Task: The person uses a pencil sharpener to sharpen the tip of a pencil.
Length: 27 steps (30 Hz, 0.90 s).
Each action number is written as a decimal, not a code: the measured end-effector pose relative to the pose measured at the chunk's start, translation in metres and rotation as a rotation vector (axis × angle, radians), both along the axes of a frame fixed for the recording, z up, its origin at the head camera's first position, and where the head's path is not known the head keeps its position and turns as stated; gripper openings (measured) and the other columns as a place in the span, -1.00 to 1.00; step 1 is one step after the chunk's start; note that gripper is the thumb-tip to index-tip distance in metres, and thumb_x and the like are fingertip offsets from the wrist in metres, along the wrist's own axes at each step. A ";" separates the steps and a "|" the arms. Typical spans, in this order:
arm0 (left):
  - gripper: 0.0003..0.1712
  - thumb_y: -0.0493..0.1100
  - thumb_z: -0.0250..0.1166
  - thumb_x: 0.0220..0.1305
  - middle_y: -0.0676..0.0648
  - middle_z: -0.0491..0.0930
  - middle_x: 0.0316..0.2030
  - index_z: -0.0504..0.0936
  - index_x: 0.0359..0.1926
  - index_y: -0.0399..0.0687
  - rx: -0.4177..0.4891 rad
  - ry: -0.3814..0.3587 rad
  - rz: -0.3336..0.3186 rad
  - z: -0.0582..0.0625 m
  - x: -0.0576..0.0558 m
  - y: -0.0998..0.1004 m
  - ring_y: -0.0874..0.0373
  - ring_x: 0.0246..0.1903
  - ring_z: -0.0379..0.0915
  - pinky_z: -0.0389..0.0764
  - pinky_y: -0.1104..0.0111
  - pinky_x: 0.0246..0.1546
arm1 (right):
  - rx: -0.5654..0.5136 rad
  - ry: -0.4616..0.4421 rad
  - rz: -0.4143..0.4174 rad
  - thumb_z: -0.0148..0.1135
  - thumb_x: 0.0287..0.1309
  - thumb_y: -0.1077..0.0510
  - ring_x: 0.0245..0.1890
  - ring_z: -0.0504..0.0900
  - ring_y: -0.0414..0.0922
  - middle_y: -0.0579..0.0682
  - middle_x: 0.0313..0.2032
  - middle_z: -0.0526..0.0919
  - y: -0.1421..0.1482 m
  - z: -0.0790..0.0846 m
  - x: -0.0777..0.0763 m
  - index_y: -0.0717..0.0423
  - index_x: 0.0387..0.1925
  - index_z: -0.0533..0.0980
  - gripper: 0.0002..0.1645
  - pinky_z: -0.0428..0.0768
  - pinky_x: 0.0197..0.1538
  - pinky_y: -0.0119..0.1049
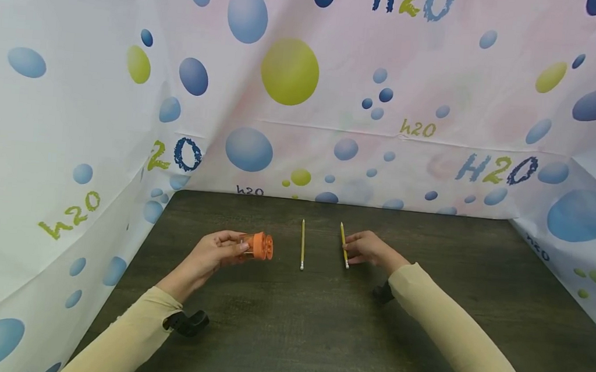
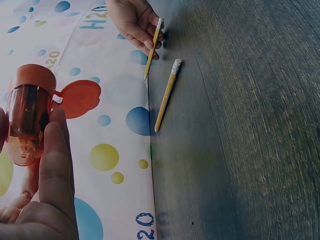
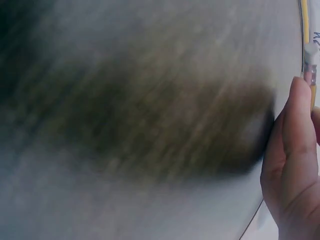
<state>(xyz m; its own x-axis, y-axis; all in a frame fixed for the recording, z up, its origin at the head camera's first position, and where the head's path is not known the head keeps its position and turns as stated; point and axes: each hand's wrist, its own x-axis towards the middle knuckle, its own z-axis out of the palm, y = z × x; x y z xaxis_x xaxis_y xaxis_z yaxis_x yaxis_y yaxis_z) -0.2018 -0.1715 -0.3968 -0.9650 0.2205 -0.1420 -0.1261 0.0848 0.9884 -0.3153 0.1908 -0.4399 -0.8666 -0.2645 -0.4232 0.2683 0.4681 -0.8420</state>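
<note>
In the head view my left hand [image 1: 212,259] grips an orange pencil sharpener [image 1: 259,246] with a see-through body, held on its side. Its round orange lid [image 2: 80,98] hangs open in the left wrist view, and dark contents show through the body. My right hand [image 1: 370,250] pinches a yellow pencil [image 1: 343,236], its white eraser end toward me and the other end pointing away. Between the hands a second yellow pencil [image 1: 302,246] lies on the table, touched by neither hand. The right wrist view shows the held pencil's eraser end [image 3: 311,62] beside the fingers.
The dark wooden table [image 1: 286,331] extends under both arms. A white sheet [image 1: 330,171] printed with blue and green dots and H2O lettering stands behind it and along its sides. A black wrist camera [image 1: 187,322] is strapped to the left wrist.
</note>
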 end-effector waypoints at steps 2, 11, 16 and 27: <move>-0.37 -0.16 0.28 0.45 0.16 0.70 -0.12 0.36 0.37 -0.44 -0.005 0.002 -0.003 0.000 0.000 0.000 0.37 -0.17 0.67 0.75 0.34 0.09 | 0.006 0.007 -0.005 0.02 0.51 0.31 0.24 0.58 0.18 0.44 0.31 0.45 -0.001 0.001 0.000 0.50 0.44 0.24 -0.42 0.80 0.00 -0.21; -0.39 -0.18 0.27 0.45 0.17 0.70 -0.14 0.37 0.36 -0.45 -0.004 0.000 -0.002 0.000 0.000 0.000 0.37 -0.18 0.68 0.75 0.35 0.07 | 0.040 0.018 -0.036 0.07 0.49 0.30 -0.03 0.65 -0.06 0.39 0.20 0.56 -0.003 0.002 0.001 0.46 0.40 0.33 -0.46 0.79 -0.14 -0.32; -0.37 -0.17 0.27 0.46 0.16 0.70 -0.11 0.34 0.39 -0.45 -0.008 -0.001 -0.002 0.000 0.001 0.000 0.38 -0.17 0.67 0.74 0.32 0.11 | 0.051 0.021 -0.039 0.08 0.49 0.31 -0.06 0.64 -0.07 0.38 0.17 0.56 -0.004 0.003 0.000 0.46 0.38 0.35 -0.47 0.79 -0.16 -0.34; -0.40 -0.18 0.27 0.45 0.16 0.71 -0.15 0.37 0.35 -0.45 -0.004 -0.001 0.002 -0.001 0.001 0.000 0.38 -0.18 0.68 0.75 0.34 0.07 | 0.129 0.086 -0.039 0.13 0.45 0.33 0.13 0.66 0.20 0.42 0.14 0.58 -0.011 0.004 0.003 0.49 0.32 0.40 -0.51 0.81 -0.13 -0.24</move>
